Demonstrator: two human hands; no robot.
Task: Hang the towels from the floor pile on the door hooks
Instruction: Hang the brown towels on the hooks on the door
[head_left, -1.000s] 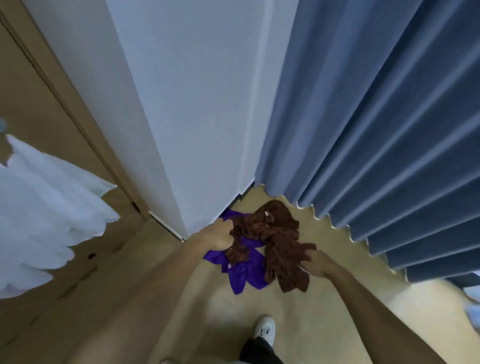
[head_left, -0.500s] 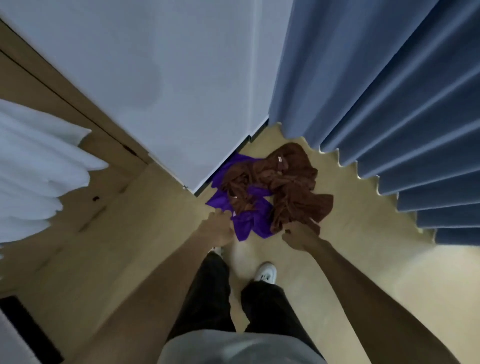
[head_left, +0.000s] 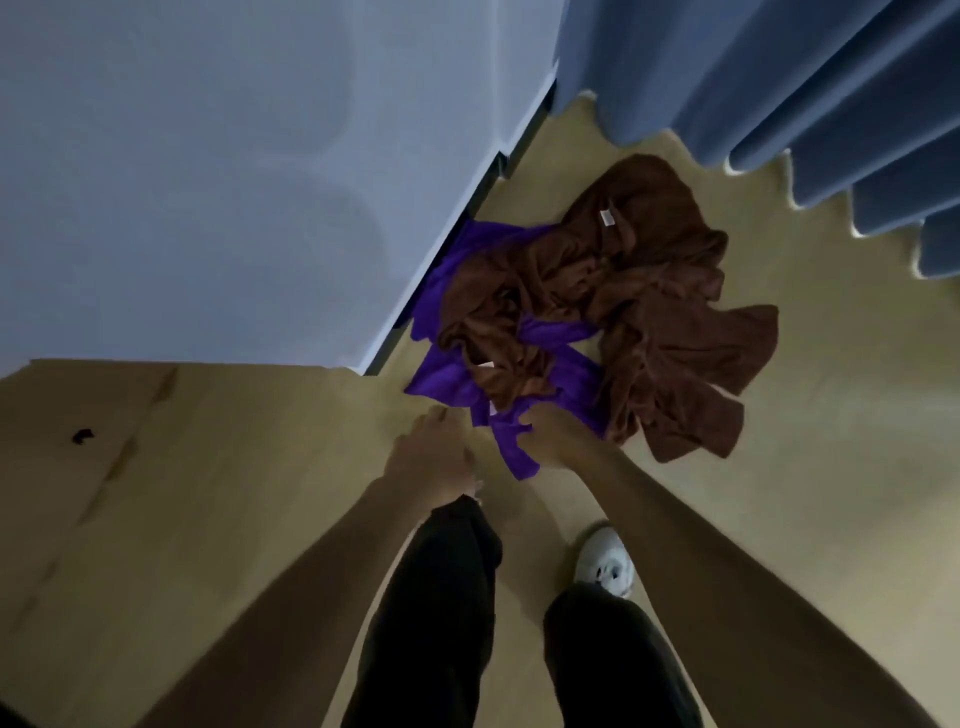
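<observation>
hands: right (head_left: 558, 434) pinches purple towel (head_left: 511, 449) | left (head_left: 431, 452) loose | curtain (head_left: 779, 78) near pile

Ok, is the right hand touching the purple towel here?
Touching. The head view shows the right hand on the near corner of the purple towel, fingers closed on the cloth. The left hand is beside the pile, apart from it.

Since a second ago the left hand (head_left: 434, 452) has let go of the brown towel (head_left: 613, 312) and drawn back off the pile, fingers loose above the floor, while the right hand (head_left: 553, 434) has shifted from the brown towel's edge to pinch the purple towel (head_left: 511, 452).
</observation>
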